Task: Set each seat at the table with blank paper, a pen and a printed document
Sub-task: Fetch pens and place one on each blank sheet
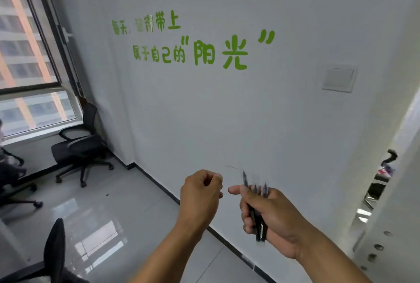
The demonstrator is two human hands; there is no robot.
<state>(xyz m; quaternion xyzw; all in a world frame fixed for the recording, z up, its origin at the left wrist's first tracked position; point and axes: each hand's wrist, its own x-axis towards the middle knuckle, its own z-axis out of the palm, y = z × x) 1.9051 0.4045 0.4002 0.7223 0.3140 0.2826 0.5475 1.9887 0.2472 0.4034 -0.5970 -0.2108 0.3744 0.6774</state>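
My right hand [268, 216] grips a bundle of three black pens [258, 212], tips pointing up and blurred by motion. My left hand [201, 194] is held up just to the left of them with its fingers curled into a loose fist and nothing visible in it. Both hands are raised in front of a white wall. No table, blank paper or printed document is in view.
A white wall with green lettering [193, 44] and a light switch [339, 79] fills the view. Black office chairs stand at the left [81, 144] and bottom left [55, 255] on the glossy tiled floor. A window [25, 55] is at the far left, a doorway edge [384, 191] at the right.
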